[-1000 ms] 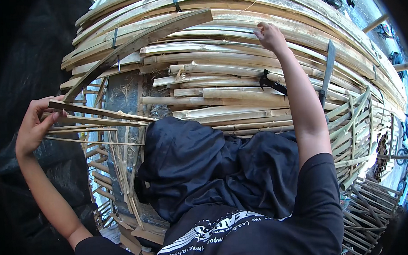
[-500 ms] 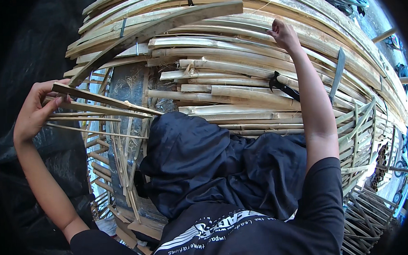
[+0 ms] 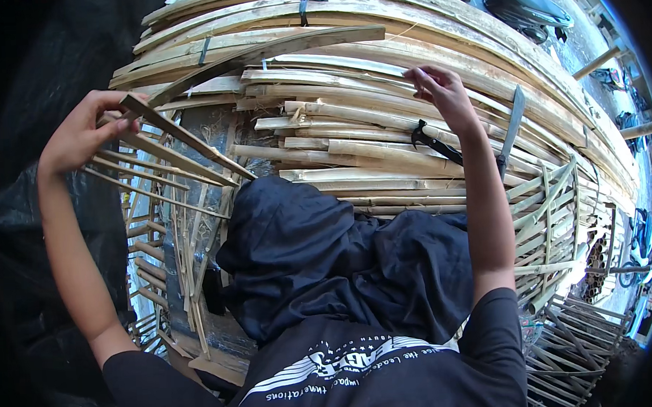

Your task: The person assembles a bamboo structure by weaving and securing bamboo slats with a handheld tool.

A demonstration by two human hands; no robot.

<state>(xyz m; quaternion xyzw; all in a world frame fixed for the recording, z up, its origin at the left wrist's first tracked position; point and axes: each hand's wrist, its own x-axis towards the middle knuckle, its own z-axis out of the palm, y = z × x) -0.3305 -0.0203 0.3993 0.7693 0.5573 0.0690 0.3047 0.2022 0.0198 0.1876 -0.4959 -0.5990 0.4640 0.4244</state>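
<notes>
My left hand [image 3: 90,130] is closed on a bamboo strip [image 3: 185,139] at the left, which slants down toward my knee. A long curved bamboo strip [image 3: 283,44] reaches from beside this hand across the far stack; whether the hand grips it too is unclear. Thinner bamboo sticks [image 3: 150,167] fan out just below the fingers. My right hand [image 3: 441,96] hovers over the split bamboo [image 3: 365,93], fingers bent but apart, nothing visible in them. Beneath its forearm lies a black curved handle [image 3: 436,142], and right of the forearm rests a long blade [image 3: 513,126].
Bundles of split bamboo [image 3: 231,22], tied with dark straps, fill the far side. A woven bamboo frame [image 3: 552,215] stands to the right. Black sheeting [image 3: 58,237] covers the left side. A motorbike [image 3: 525,9] is parked at the far right.
My left hand has risen slightly and shifted right with the strip. The right hand has moved left and nearer, its fingers loosening. The whole view has shifted a little.
</notes>
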